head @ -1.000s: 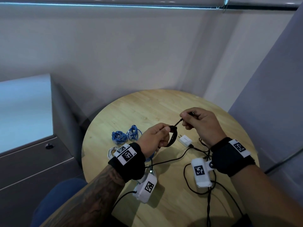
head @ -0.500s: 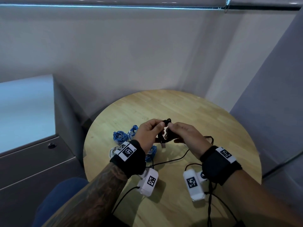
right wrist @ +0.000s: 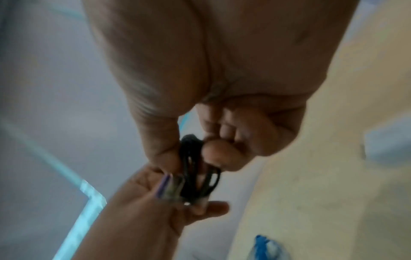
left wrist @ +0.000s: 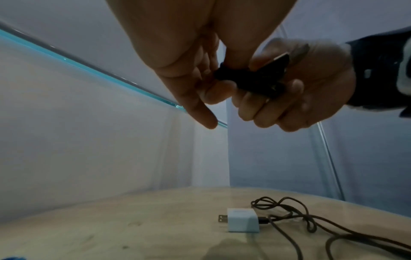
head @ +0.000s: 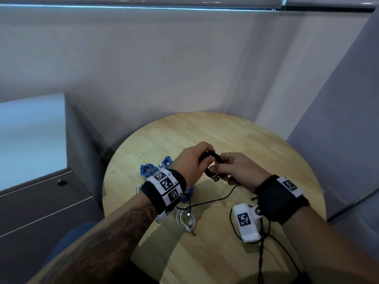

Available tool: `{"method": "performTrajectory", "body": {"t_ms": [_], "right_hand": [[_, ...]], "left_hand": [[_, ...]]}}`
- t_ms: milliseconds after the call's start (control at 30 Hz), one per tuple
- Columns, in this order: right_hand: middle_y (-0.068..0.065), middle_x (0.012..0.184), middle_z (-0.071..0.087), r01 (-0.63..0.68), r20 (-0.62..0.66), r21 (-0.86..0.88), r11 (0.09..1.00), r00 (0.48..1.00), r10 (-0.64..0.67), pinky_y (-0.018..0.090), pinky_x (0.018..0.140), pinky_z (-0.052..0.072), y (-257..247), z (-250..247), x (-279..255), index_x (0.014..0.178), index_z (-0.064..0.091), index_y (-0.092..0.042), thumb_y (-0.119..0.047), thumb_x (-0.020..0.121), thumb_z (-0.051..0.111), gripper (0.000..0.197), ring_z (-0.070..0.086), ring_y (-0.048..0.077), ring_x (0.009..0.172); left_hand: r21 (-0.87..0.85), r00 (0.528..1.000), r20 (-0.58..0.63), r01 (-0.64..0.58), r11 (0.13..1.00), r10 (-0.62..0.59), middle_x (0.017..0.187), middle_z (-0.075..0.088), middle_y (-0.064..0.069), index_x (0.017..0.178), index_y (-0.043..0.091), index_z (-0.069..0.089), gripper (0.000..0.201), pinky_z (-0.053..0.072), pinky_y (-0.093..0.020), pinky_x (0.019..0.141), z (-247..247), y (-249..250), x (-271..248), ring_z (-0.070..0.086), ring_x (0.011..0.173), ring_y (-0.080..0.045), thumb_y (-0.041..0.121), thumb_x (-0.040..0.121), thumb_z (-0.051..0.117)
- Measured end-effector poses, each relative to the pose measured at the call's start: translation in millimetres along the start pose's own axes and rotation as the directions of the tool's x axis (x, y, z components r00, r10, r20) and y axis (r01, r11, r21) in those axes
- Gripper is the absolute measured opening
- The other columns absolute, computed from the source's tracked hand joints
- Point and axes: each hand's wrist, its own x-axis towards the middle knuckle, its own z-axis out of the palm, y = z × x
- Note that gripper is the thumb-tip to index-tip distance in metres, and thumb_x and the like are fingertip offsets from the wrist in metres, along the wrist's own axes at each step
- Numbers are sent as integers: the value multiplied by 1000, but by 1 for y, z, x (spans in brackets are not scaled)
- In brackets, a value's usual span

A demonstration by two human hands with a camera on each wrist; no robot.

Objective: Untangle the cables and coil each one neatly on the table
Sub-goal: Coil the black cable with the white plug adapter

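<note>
A small coil of black cable (head: 213,160) hangs above the round wooden table (head: 225,130), held between both hands. My left hand (head: 205,158) pinches its upper left side. My right hand (head: 222,168) grips the lower right side, and the coil's USB plug (head: 216,178) pokes out below my fingers. The left wrist view shows the coil (left wrist: 251,79) pinched between the left hand (left wrist: 209,91) and the right hand (left wrist: 262,105). In the blurred right wrist view the coil's loops (right wrist: 195,167) sit between my thumb and forefinger. A loose black cable (head: 215,200) trails across the table.
Blue cable bundles (head: 146,170) lie at the table's left, and a white cable coil (head: 185,220) lies near my left wrist. A white charger plug (left wrist: 242,219) sits beside the loose black cable (left wrist: 289,216). A grey cabinet (head: 41,201) stands left of the table.
A second ago my hands were apart, with the right pulling the cable's end away from the coil. They have come together, and both now hold the coil, with the plug end tucked against it.
</note>
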Motion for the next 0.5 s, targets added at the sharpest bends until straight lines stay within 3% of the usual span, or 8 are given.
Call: {"method": "performTrajectory", "body": {"t_ms": [100,200,267,333,433,500], "right_hand": [[6,69,74,146,-164,-107,983,973,-163,31,54,51,1,2,3,87,72,-10,-13,87,71,4,63,16,58],[8,69,74,215,-296,-97,972,926,-235,40,64,59,4,7,10,93,72,-11,-11,87,71,6,69,28,62],[7,69,73,231,-324,-143,962,908,-266,43,65,61,6,5,18,91,69,-10,-12,89,69,2,69,22,58],[6,70,73,222,-307,-200,954,911,-276,44,65,60,9,0,26,89,68,-12,-15,93,66,5,68,20,58],[4,74,73,189,-275,-211,959,930,-244,46,67,59,15,-4,32,93,63,-17,-21,91,69,8,70,24,66],[-1,74,71,134,-284,-362,922,927,-246,40,62,54,19,-1,35,88,57,-22,-35,88,71,19,68,20,68]], "left_hand": [[-39,996,-20,88,995,-89,81,65,4,100,19,62,8,52,-29,67,-2,-5,6,58,67,-9,23,94,59],[-91,985,-4,174,981,-175,71,64,-2,91,18,62,7,53,-36,61,-6,-7,16,56,57,-15,24,92,63],[-90,977,48,211,973,-208,66,63,-8,90,17,62,10,49,-32,54,-8,-8,25,55,53,-17,27,92,63],[-30,973,82,220,975,-217,62,60,-3,89,16,61,14,45,-27,51,-8,-10,32,53,52,-16,30,93,62],[-4,972,61,227,974,-226,63,56,2,88,16,61,15,47,-33,58,-3,-18,38,52,57,-17,31,93,61],[-11,967,53,249,968,-248,66,57,2,90,15,62,15,51,-38,64,1,-23,39,53,60,-18,30,93,60]]}}
